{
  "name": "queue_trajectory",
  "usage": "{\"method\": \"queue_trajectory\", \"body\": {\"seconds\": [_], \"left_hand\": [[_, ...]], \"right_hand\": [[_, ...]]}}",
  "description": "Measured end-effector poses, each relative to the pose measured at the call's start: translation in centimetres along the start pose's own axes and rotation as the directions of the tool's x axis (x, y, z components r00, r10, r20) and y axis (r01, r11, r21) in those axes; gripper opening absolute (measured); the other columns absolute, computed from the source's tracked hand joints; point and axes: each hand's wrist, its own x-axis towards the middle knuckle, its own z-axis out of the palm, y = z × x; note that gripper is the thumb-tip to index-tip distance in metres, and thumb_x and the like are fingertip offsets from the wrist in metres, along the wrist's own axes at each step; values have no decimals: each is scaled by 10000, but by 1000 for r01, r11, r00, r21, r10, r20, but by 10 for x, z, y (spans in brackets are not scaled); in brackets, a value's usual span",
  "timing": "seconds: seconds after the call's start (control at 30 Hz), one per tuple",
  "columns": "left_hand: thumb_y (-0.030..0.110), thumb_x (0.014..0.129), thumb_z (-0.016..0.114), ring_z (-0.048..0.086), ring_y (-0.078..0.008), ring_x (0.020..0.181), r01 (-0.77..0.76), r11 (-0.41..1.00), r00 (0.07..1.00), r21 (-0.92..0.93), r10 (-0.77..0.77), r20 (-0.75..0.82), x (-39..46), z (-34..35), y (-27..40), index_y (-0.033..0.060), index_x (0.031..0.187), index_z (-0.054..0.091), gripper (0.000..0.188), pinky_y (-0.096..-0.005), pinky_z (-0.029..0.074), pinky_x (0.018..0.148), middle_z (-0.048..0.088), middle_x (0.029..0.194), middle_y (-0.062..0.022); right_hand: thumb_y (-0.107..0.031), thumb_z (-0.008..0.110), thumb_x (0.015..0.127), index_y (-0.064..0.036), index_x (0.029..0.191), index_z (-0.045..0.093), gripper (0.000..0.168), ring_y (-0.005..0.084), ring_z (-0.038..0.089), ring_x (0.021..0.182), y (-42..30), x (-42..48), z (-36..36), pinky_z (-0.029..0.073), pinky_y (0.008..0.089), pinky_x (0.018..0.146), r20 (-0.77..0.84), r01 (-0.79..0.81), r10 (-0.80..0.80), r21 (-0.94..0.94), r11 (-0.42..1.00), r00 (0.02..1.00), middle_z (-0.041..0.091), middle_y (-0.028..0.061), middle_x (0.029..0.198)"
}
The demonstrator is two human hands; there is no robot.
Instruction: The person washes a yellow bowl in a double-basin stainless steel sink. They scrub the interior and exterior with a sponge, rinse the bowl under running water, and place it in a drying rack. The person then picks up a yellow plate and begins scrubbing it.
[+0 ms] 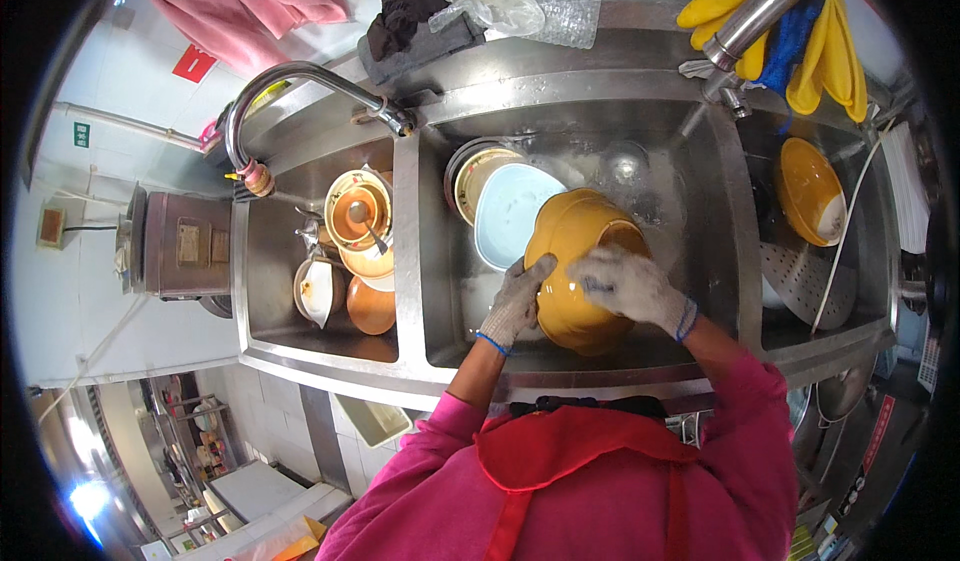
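A large mustard-yellow bowl (559,313) is held tilted over the middle basin of a steel sink, its outer side and foot ring facing up. My left hand (517,298), in a knitted work glove with a blue cuff edge, grips the bowl's left edge, thumb on top. My right hand (626,283), gloved alike, lies against the bowl beside the foot ring and is blurred. Whether a scrubber is under its fingers cannot be made out. Behind the bowl, a pale blue oval dish (517,205) overlaps a stack of patterned plates (474,171).
A curved faucet (315,73) reaches over the divider. The left basin (274,332) holds stacked bowls (360,208) and a spoon. In the right basin stand another yellow bowl (806,186) and a perforated metal sheet (810,283). Yellow rubber gloves (817,66) hang at the back right.
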Motion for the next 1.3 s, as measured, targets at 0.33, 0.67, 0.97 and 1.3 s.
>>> {"method": "queue_trajectory", "body": {"seconds": [0.33, 0.67, 0.97, 1.3], "left_hand": [[246, 828, 691, 595, -211, 994, -25, 1000, 1000, -11, 25, -11, 1, -2, 2, -21, 1265, 438, 571, -340, 515, 823, 580, 1148, -117], [281, 831, 686, 589, -202, 1004, 11, 1000, 1000, 9, -11, -11, -3, 8, 3, -18, 1273, 424, 595, -340, 511, 837, 574, 1152, -117], [319, 828, 685, 591, -165, 978, 30, 997, 1000, 67, -30, -2, -3, 8, 6, -5, 1265, 420, 604, -277, 513, 808, 579, 1135, -92], [305, 812, 702, 579, -192, 1023, 20, 998, 1000, 59, -21, 17, -11, 18, 10, -13, 1290, 407, 646, -317, 502, 852, 572, 1159, -105]], "right_hand": [[-225, 663, 769, -172, 1046, 649, 282, 240, 599, 960, 84, -74, 30, 472, 360, 829, 256, -451, 479, -161, 878, 840, 641, 54, 1018], [-209, 574, 855, -12, 1088, 582, 305, 237, 561, 1017, 175, 1, 46, 438, 332, 848, -252, -573, 815, 604, 554, 522, 607, 143, 1075], [-265, 538, 860, -131, 1127, 561, 299, 271, 576, 1018, 31, 65, 17, 457, 378, 889, -225, 45, -67, -100, 994, 972, 566, 75, 1176], [-379, 430, 877, -146, 1263, 476, 454, 338, 467, 1195, 131, 99, 9, 362, 400, 1002, -17, -451, 457, 125, 883, 889, 481, 159, 1312]]}}
